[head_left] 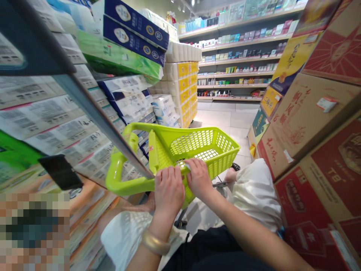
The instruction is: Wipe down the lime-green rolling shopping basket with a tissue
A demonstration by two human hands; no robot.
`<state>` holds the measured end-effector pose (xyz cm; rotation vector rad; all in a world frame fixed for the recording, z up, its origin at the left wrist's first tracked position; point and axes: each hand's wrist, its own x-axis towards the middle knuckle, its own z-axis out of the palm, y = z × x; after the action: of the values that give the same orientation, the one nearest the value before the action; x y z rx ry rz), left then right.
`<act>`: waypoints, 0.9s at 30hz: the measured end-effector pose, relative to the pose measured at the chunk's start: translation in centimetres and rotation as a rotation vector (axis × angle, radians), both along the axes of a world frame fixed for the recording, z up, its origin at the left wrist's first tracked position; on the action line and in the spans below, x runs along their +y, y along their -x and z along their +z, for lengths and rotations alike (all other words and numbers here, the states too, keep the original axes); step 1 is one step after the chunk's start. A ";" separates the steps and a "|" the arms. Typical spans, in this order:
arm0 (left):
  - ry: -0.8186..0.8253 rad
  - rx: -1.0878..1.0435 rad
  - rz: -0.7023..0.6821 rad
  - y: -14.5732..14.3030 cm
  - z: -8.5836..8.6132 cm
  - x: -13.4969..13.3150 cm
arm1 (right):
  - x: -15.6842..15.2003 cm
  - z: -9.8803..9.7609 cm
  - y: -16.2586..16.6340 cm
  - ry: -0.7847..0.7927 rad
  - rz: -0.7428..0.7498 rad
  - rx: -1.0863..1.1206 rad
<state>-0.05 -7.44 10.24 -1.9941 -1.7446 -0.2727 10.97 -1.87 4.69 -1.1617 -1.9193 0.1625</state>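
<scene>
A lime-green plastic shopping cart [153,130] with a perforated basket stands close in front of me, its looped handle to the left. My left hand [169,190] is closed over the basket's near rim, fingers curled down, with a gold-coloured bangle [156,242] on that wrist. Just to its right, my right hand [200,178] is closed at the same rim. A small white piece of cloth or paper [187,165] shows at its fingertips; most of it is hidden. The visible part of the basket's inside holds nothing.
Stacked paper packs [126,99] rise on the left, with a slanting metal pole [104,128] before them and a black flat object [60,172] lower down. Cartons [313,113] line the right. Shelves of goods [239,54] stand beyond the pale tiled floor [222,116].
</scene>
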 end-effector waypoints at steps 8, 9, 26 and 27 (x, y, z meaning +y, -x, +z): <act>0.007 0.001 -0.007 0.3 0.2 -0.3 | 0.6 -0.3 -1.0 0.015 0.010 -0.030; 0.011 -0.002 -0.003 0.2 0.3 -0.3 | 0.9 -0.5 -1.6 0.021 -0.029 -0.037; 0.010 -0.001 0.007 0.2 0.1 -0.3 | 1.0 -0.8 -1.8 0.028 -0.080 -0.027; 0.011 0.000 0.009 0.2 0.1 -0.3 | 0.9 -0.7 -1.7 0.033 -0.094 -0.022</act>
<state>-0.21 -7.69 10.37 -1.9932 -1.7582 -0.2613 12.72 -0.93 3.97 -1.2783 -1.8831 0.1314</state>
